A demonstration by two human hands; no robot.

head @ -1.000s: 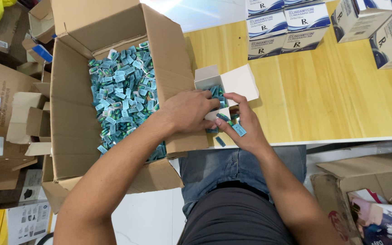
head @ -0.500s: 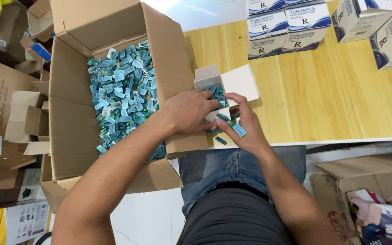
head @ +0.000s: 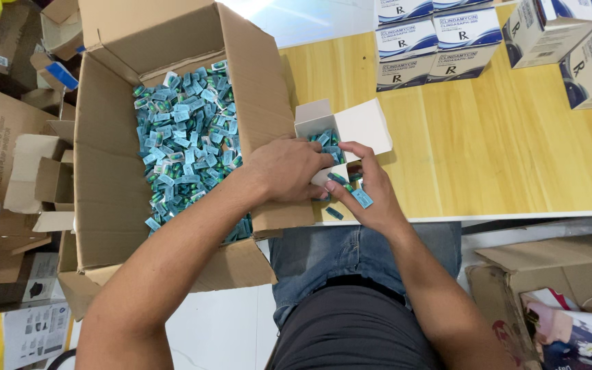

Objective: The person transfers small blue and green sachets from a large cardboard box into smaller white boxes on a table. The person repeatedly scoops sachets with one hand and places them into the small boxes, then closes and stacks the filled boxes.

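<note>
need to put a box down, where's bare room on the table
The widest bare patch of table lies right of the small white box, below the stacked cartons. It is crowded by the big cardboard box, where the left hand and right hand handle blue packets.

At the edge of the wooden table (head: 515, 151), the left hand (head: 289, 170) and right hand (head: 371, 195) meet over a small white carton (head: 358, 127), pressing blue sachets (head: 327, 140) into it. Just beside them a large cardboard box (head: 104, 171) holds a heap of loose packets (head: 183, 137). Stacked white-and-blue boxes (head: 440, 38) stand farther back.
</note>
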